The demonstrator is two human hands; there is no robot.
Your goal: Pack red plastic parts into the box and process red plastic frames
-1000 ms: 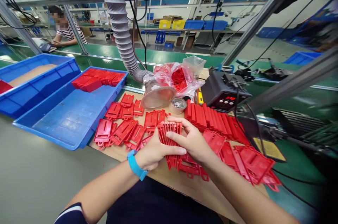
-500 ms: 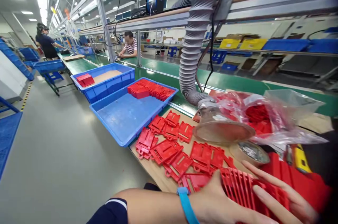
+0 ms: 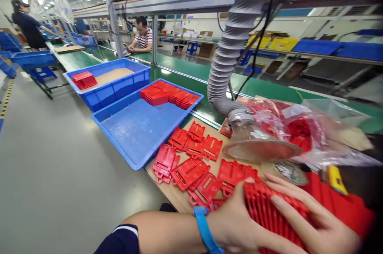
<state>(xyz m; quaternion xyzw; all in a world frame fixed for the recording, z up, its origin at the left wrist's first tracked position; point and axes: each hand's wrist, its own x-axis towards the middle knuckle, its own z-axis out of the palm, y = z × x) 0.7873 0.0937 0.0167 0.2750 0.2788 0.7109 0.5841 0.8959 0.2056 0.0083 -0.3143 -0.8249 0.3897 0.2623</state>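
A stack of red plastic parts (image 3: 269, 216) stands on edge at the bottom right of the head view, pressed between both my hands. My left hand (image 3: 236, 222), with a blue wristband, closes on its left end. My right hand (image 3: 317, 222) lies over its top and right side, fingers spread along the ribs. Several loose red plastic parts (image 3: 194, 162) lie flat on the brown board (image 3: 173, 194) just left of my hands. A row of the same red parts (image 3: 338, 202) stands behind my right hand.
A shallow blue tray (image 3: 134, 130) with stacked red parts at its far end sits left of the board; a deeper blue bin (image 3: 119, 86) is behind it. A grey extraction hose with a clear funnel (image 3: 260, 150) hangs over the board. A plastic bag (image 3: 299, 130) of red parts lies behind. People work further along the line.
The view has swung left and down slightly. My hands keep hold of the stack of red parts, and my right hand has closed further over its top.
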